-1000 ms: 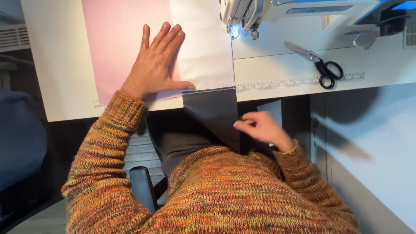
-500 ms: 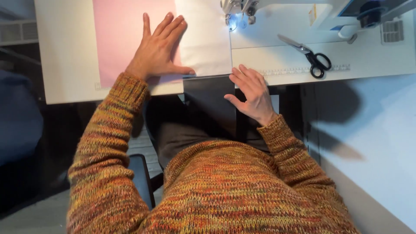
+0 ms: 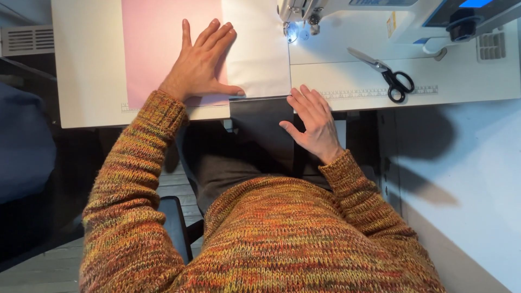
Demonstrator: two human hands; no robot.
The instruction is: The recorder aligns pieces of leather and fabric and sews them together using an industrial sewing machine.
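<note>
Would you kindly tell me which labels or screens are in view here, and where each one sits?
Screen: top right on the sewing machine, a bright blue strip cut by the picture's edge.
Label: small yellow sticker on the machine's white body, above the scissors; print too small to tell.

A small lamp on the sewing machine [image 3: 304,16] glared brightly; below the table edge [image 3: 434,100], shadows deepened, focus stayed sharp.
</note>
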